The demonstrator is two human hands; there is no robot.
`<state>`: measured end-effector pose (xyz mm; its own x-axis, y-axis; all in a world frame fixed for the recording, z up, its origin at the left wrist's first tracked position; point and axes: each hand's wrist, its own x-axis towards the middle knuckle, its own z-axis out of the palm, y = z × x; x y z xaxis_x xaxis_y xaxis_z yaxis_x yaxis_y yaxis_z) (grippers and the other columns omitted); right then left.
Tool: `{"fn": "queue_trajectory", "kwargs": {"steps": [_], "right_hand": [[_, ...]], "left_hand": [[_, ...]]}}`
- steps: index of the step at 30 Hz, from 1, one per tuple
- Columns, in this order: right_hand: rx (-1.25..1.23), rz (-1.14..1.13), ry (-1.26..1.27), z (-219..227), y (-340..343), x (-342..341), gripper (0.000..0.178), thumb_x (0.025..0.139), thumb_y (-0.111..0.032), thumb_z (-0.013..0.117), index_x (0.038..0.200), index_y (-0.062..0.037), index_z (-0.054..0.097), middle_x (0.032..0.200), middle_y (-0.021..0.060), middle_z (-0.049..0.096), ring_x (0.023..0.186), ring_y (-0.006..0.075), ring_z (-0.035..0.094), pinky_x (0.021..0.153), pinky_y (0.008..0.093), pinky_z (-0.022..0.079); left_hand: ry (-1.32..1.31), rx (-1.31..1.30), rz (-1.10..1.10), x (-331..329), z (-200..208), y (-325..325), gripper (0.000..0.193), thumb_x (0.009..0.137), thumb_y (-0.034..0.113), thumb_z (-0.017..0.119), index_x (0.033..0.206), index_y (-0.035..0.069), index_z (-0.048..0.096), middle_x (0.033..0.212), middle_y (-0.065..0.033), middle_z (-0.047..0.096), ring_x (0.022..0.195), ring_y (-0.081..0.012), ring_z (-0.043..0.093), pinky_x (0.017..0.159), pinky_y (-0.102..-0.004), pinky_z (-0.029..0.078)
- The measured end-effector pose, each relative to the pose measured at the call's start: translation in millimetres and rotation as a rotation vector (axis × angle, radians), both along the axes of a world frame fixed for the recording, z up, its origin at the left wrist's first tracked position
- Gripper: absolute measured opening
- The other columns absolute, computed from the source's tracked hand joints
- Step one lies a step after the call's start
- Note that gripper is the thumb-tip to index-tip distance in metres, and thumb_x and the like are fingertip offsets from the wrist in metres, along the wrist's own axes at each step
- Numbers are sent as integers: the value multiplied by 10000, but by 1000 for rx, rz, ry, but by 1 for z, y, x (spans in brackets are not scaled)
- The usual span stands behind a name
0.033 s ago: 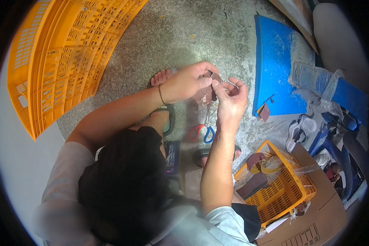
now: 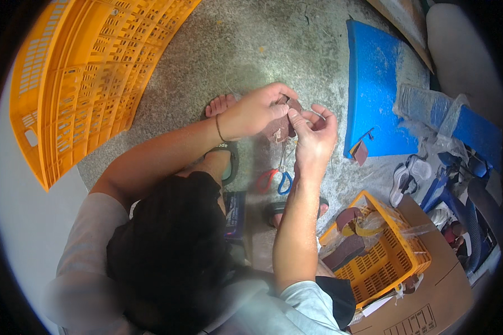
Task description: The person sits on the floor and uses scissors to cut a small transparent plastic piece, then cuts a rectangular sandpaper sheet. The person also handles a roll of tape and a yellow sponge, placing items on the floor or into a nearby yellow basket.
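Note:
A reddish-brown piece of sheet material (image 2: 278, 130) with a pale frayed patch is held up over the floor between my hands. My left hand (image 2: 261, 110), with a dark cord round the wrist, pinches its upper part between thumb and fingers. From the other side my right hand (image 2: 314, 131) presses thumb and index finger on its edge, with the other fingers curled loosely. Just below the piece are scissors (image 2: 278, 177) with one red and one blue handle, partly behind my right forearm. What exactly lies between my fingertips is hidden.
A large yellow crate (image 2: 95, 72) stands at left. A smaller yellow basket (image 2: 383, 273) on cardboard (image 2: 430, 279) at lower right holds brown pieces and a yellow ring. A blue board (image 2: 374, 84) lies at right, near a shoe (image 2: 399, 184) and plastic wrap. My sandaled feet are below my arms.

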<state>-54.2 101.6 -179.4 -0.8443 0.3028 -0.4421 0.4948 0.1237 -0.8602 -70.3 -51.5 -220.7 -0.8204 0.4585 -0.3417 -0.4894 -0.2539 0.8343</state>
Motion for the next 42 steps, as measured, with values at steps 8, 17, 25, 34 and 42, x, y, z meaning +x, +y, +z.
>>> {"fn": "queue_trajectory", "kwargs": {"steps": [8, 17, 25, 34, 42], "right_hand": [[-242, -232, 125, -4, -3, 3, 434, 787, 60, 765, 1153, 17, 535, 988, 81, 632, 864, 122, 593, 789, 247, 514], [-369, -393, 269, -5, -10, 2, 312, 856, 101, 682, 1113, 38, 516, 951, 111, 648, 861, 157, 638, 773, 266, 530], [-344, -377, 236, -10, -11, -1, 283, 844, 95, 708, 1055, 13, 538, 941, 89, 634, 840, 132, 623, 762, 244, 530], [-232, -332, 221, -12, -12, -3, 258, 844, 72, 725, 1017, 5, 546, 917, 60, 611, 809, 94, 593, 737, 216, 514], [-166, -310, 241, -15, -11, -5, 254, 848, 48, 740, 1012, 6, 551, 897, 50, 616, 775, 83, 591, 712, 210, 506]], "left_hand": [[-162, 215, -11, 1, 10, 5, 494, 1032, 61, 489, 1505, 85, 351, 1387, -135, 533, 1236, -187, 545, 1016, -328, 470], [-305, 369, -19, 0, 25, 4, 592, 1021, 59, 509, 1558, 56, 260, 1467, -134, 460, 1294, -220, 519, 1057, -365, 459], [-318, 383, -131, -6, 30, -2, 587, 1012, 85, 538, 1525, -8, 270, 1386, -131, 521, 1146, -208, 624, 817, -448, 615], [-335, 292, -114, -7, 23, -1, 412, 1034, 127, 468, 1404, -50, 433, 1204, -125, 602, 1001, -205, 661, 760, -401, 645], [-336, 314, -123, -6, 20, 1, 374, 1033, 182, 517, 1353, -10, 501, 1187, -100, 633, 1018, -181, 662, 760, -388, 620]]}}
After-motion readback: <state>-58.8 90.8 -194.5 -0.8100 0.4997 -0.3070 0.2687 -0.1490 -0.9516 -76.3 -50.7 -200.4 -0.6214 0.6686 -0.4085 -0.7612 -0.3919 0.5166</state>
